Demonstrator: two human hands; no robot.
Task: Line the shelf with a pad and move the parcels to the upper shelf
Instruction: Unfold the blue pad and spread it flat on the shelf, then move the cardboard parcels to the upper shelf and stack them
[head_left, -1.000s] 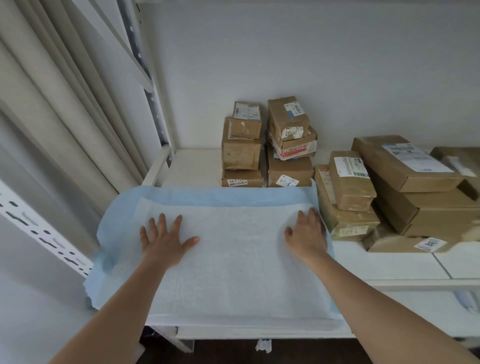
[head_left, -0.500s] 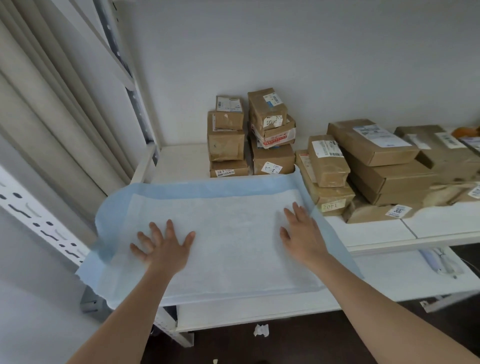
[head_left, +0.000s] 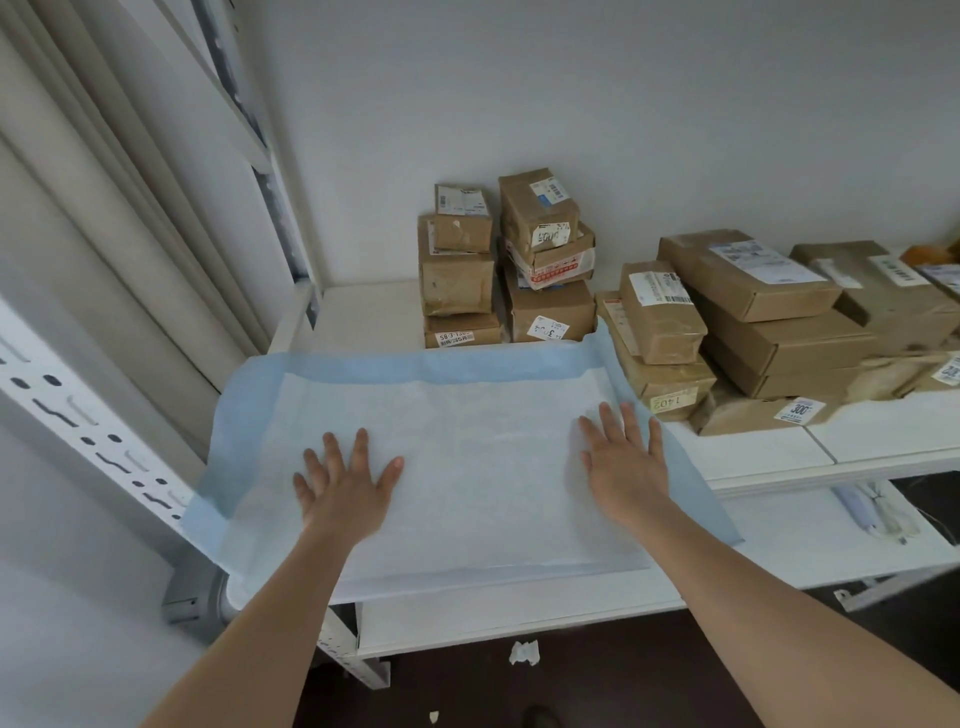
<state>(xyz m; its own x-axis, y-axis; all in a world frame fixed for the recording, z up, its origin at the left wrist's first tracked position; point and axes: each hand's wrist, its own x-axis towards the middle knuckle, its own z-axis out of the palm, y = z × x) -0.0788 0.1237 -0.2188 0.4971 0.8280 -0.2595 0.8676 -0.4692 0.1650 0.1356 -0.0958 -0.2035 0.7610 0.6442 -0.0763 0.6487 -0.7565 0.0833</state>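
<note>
A white pad with a blue border (head_left: 467, 467) lies spread over the left part of the white shelf (head_left: 769, 452). My left hand (head_left: 345, 480) presses flat on the pad's left half with fingers spread. My right hand (head_left: 626, 460) lies flat on its right half, near the blue edge. Behind the pad stand two stacks of small brown parcels (head_left: 506, 270). More brown parcels (head_left: 753, 322) are piled to the right, and the nearest pile touches the pad's right border. The pad's left and front edges hang over the shelf.
A perforated white upright (head_left: 88, 415) rises at the left, with beige curtains (head_left: 104, 208) behind it. A lower shelf (head_left: 810, 545) shows under the right side, holding a small pale object (head_left: 857, 512). Scraps of paper (head_left: 523, 652) lie on the dark floor.
Both hands have slid toward me along the pad, staying flat on it. The view has swung so more parcels and the lower shelf show at the right.
</note>
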